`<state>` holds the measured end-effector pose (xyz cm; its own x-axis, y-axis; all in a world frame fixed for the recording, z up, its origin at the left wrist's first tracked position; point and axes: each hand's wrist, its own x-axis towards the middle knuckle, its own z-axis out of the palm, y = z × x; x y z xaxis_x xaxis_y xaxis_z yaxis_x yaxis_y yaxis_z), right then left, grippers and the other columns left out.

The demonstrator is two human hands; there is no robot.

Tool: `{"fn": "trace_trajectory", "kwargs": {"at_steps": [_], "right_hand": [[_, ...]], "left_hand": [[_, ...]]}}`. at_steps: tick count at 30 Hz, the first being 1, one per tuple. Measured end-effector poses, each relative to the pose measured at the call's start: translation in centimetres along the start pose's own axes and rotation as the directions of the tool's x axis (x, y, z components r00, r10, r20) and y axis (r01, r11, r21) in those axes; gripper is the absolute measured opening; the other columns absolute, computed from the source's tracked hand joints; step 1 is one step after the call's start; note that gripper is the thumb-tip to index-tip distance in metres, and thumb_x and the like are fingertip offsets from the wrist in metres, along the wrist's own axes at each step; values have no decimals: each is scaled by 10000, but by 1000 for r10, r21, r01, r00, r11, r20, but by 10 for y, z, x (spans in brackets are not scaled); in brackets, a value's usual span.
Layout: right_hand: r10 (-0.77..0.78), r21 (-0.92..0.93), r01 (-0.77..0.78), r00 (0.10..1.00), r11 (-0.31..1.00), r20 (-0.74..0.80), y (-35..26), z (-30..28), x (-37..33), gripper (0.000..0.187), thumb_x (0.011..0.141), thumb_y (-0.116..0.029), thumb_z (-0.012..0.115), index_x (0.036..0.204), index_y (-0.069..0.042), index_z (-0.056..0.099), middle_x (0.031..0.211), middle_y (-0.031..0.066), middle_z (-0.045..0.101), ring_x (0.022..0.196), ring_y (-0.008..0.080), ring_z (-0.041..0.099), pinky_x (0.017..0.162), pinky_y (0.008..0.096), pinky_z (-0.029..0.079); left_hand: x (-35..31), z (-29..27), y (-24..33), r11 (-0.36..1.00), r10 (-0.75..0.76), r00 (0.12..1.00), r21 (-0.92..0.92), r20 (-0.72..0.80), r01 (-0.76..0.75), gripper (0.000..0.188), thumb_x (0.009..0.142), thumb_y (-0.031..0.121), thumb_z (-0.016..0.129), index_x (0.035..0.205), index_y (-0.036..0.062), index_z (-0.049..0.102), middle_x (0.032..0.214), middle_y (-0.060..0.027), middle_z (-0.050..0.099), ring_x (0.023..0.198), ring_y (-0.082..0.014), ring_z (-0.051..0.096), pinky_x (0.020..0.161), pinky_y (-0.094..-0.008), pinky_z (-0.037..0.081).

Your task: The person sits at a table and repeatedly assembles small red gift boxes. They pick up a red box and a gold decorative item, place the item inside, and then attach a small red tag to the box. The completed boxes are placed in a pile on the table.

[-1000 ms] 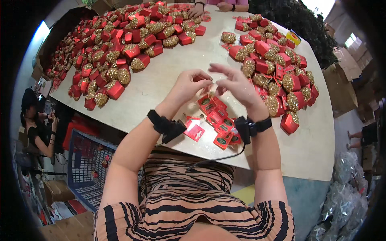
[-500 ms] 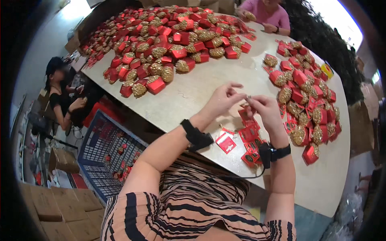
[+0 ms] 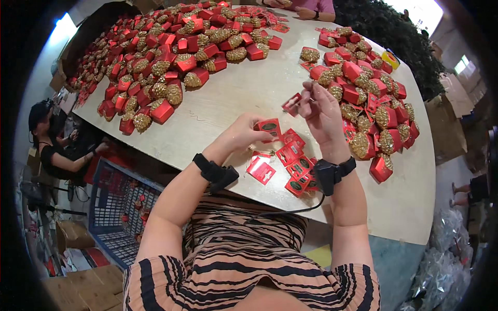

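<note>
My left hand (image 3: 240, 136) is closed, thumb and fingers pinching a red tag (image 3: 269, 129) with a dark oval print. My right hand (image 3: 324, 115) is raised to the right of it, fingers curled together; what they hold, if anything, is too small to make out. Beside those fingertips is another red tag (image 3: 292, 104); whether it hangs from them I cannot tell. Between my wrists a loose pile of red tags (image 3: 300, 168) covers part of the table (image 3: 223, 93), with a paler-faced red tag (image 3: 261, 171) at its left.
Red boxes with gold, pinecone-like ornaments form a large heap (image 3: 171, 62) at the far left and a smaller heap (image 3: 381, 98) on the right. A blue plastic basket (image 3: 111, 228) stands below the table's left edge. One person (image 3: 62, 150) sits left, another (image 3: 311, 11) across the table.
My hands, together at the fingertips before, are now apart. The left has come down to the tag pile and grips a tag; the right is lifted. The whole view has shifted.
</note>
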<state>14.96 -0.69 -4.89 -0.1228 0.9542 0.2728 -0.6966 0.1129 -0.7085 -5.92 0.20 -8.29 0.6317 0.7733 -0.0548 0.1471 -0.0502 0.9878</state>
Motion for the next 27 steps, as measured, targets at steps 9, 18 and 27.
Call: {"fn": "trace_trajectory", "kwargs": {"at_steps": [9,18,27], "right_hand": [[177,-351,-179,983,919,-39,1,10,-7,302,941,-199,474,1048,66,574,741,26,556,515,68,502,480,182,406],[171,-248,-215,968,945,-186,6,-2,0,261,936,-193,493,1001,29,615,663,-32,515,464,34,455,425,168,351],[189,-278,-196,981,940,-51,3,15,-7,293,948,-192,462,1056,60,566,772,24,589,575,78,557,511,200,435]], "left_hand": [[-14,-31,8,997,-19,1000,81,0,19,164,771,63,648,919,-7,641,781,-10,625,699,-70,548,645,-230,446],[-28,-42,21,879,13,960,-455,-279,-144,119,877,146,563,856,35,600,768,-45,624,672,-98,579,657,-230,456],[-31,-44,9,867,-12,986,-493,-168,-73,128,895,164,547,899,42,587,792,-44,633,702,-101,597,660,-222,470]]}}
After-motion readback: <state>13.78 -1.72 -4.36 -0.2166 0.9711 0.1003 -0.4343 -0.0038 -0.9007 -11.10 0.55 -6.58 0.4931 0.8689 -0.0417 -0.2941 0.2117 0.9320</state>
